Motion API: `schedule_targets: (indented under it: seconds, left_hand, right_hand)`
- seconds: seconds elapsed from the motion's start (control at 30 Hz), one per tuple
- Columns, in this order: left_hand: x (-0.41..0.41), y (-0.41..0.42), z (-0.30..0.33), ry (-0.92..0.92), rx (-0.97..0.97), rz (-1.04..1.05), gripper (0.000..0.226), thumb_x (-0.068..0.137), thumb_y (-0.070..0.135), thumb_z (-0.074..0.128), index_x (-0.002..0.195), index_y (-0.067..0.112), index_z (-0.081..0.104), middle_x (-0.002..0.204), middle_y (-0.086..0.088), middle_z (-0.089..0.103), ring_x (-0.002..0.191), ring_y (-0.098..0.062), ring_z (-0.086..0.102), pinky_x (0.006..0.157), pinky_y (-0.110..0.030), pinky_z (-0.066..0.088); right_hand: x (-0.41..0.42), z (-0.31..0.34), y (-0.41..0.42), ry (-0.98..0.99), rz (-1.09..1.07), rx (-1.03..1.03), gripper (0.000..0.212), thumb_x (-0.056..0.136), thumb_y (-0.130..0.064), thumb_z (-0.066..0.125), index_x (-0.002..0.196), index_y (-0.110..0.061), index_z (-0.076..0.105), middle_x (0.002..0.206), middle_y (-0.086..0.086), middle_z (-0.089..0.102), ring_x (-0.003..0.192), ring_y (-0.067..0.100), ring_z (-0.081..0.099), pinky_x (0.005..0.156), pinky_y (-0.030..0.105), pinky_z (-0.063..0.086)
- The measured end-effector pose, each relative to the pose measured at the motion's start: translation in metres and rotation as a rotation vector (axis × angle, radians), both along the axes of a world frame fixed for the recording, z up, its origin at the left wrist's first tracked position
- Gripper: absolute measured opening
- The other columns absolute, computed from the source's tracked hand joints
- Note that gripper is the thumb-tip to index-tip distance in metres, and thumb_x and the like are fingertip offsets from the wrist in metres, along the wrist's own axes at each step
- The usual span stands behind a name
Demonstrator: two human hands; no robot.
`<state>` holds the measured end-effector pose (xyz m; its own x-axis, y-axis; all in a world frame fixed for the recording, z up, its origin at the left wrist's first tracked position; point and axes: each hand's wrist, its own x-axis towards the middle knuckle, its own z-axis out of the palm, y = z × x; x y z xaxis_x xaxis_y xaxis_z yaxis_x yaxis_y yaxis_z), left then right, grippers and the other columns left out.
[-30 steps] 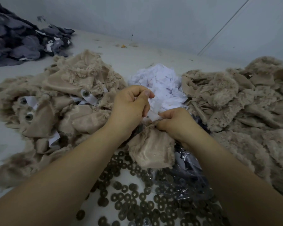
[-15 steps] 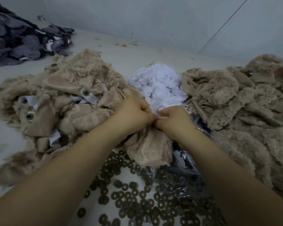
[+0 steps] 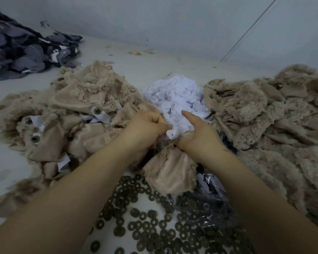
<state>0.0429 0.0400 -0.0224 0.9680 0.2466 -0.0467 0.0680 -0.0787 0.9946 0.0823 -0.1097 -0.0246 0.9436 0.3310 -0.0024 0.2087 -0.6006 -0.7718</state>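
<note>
A beige plush fabric piece [image 3: 170, 173] hangs from both hands over the table's middle. My left hand [image 3: 147, 129] is curled tight around its upper left edge. My right hand [image 3: 196, 134] grips the upper right edge, with the index finger pointing up and left. Between the hands a small white paper tab [image 3: 173, 134] lies against the fabric's top. What the fingers hold underneath is hidden.
A white paper scrap pile [image 3: 176, 94] lies just behind the hands. Beige plush piles with plastic eyes [image 3: 72, 114] sit left and plain ones [image 3: 264, 121] right. Dark washers [image 3: 147, 226] and a clear plastic bag [image 3: 209, 204] lie in front. Grey fabric pile [image 3: 22, 50] far left.
My left hand came down from a raised pinch on the white tab and closed against my right. My right index finger has since lifted and the tab shows between the hands.
</note>
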Motion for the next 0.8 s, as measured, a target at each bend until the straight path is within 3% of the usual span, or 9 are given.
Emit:
schedule_targets:
  seconds: [0.07,0.13,0.23,0.4,0.47,0.57,0.6,0.7,0.8]
  left_hand:
    - [-0.001,0.001,-0.002,0.0,0.087,-0.019,0.021,0.088,-0.005,0.063,0.068,-0.001,0.062,0.05,-0.003,0.056,0.039,-0.006,0.049,0.041,-0.016,0.04]
    - [-0.001,0.003,-0.002,0.018,0.131,-0.061,0.02,0.087,-0.01,0.059,0.073,0.001,0.067,0.05,0.0,0.061,0.039,-0.006,0.05,0.041,-0.016,0.041]
    - [-0.002,0.004,-0.002,0.022,0.169,-0.065,0.028,0.089,-0.011,0.056,0.07,0.006,0.067,0.048,0.0,0.059,0.038,-0.006,0.047,0.04,-0.017,0.039]
    - [-0.009,0.006,-0.002,-0.041,0.12,-0.018,0.022,0.092,0.002,0.063,0.071,0.006,0.067,0.055,-0.005,0.059,0.043,-0.003,0.05,0.044,-0.014,0.041]
    - [-0.012,0.007,0.0,-0.038,0.193,-0.043,0.022,0.092,0.003,0.064,0.07,0.007,0.067,0.062,-0.008,0.062,0.051,-0.007,0.053,0.049,-0.015,0.044]
    - [-0.014,0.009,-0.001,-0.019,0.156,-0.02,0.022,0.093,0.0,0.06,0.073,0.008,0.067,0.055,0.001,0.062,0.047,-0.005,0.052,0.047,-0.016,0.042]
    - [-0.013,0.009,-0.001,-0.017,0.118,-0.004,0.021,0.094,-0.001,0.058,0.077,0.005,0.068,0.054,0.003,0.062,0.043,-0.002,0.05,0.044,-0.015,0.04]
    - [-0.011,0.007,0.0,-0.035,0.106,-0.014,0.029,0.096,-0.003,0.052,0.073,0.006,0.067,0.048,0.007,0.057,0.038,0.001,0.045,0.041,-0.011,0.036]
    - [-0.005,0.005,-0.002,-0.041,0.099,-0.081,0.032,0.098,0.0,0.051,0.079,0.017,0.069,0.053,0.009,0.064,0.046,0.0,0.057,0.047,-0.013,0.044]
  right_hand:
    - [-0.004,0.003,-0.004,-0.045,0.052,0.013,0.083,0.085,-0.007,0.067,0.15,-0.045,0.034,0.134,0.001,0.057,0.084,0.017,0.065,0.053,0.007,0.045]
    - [-0.007,0.002,-0.004,-0.082,0.116,0.029,0.077,0.083,-0.002,0.066,0.145,-0.043,0.044,0.123,0.001,0.064,0.078,0.012,0.062,0.058,0.003,0.045]
    - [-0.007,-0.002,-0.001,-0.074,0.133,0.051,0.044,0.083,-0.004,0.071,0.122,-0.025,0.071,0.106,-0.006,0.072,0.089,0.003,0.066,0.07,-0.003,0.043]
    - [-0.012,-0.011,0.001,-0.008,0.019,0.104,0.006,0.081,-0.022,0.08,0.087,-0.023,0.081,0.077,0.001,0.076,0.07,0.013,0.067,0.056,0.011,0.047]
    - [-0.015,-0.011,0.0,0.02,-0.001,0.175,0.016,0.082,-0.015,0.079,0.096,-0.023,0.08,0.079,-0.005,0.074,0.072,0.01,0.064,0.056,0.008,0.047]
    - [-0.018,-0.006,-0.005,0.03,-0.011,0.13,0.051,0.083,-0.01,0.074,0.13,-0.026,0.064,0.12,-0.008,0.065,0.098,0.004,0.064,0.069,0.003,0.044]
    - [-0.02,-0.004,-0.006,0.019,0.001,0.103,0.058,0.083,-0.011,0.073,0.136,-0.029,0.058,0.124,-0.006,0.06,0.089,-0.001,0.064,0.065,0.004,0.044]
    - [-0.03,0.0,-0.008,-0.027,0.042,0.075,0.059,0.081,-0.009,0.07,0.128,-0.039,0.051,0.088,0.005,0.063,0.04,0.002,0.043,0.041,0.013,0.038]
    - [-0.033,0.001,-0.006,-0.052,0.091,0.123,0.065,0.08,-0.004,0.069,0.126,-0.045,0.051,0.07,-0.002,0.057,0.04,0.009,0.044,0.04,0.014,0.036]
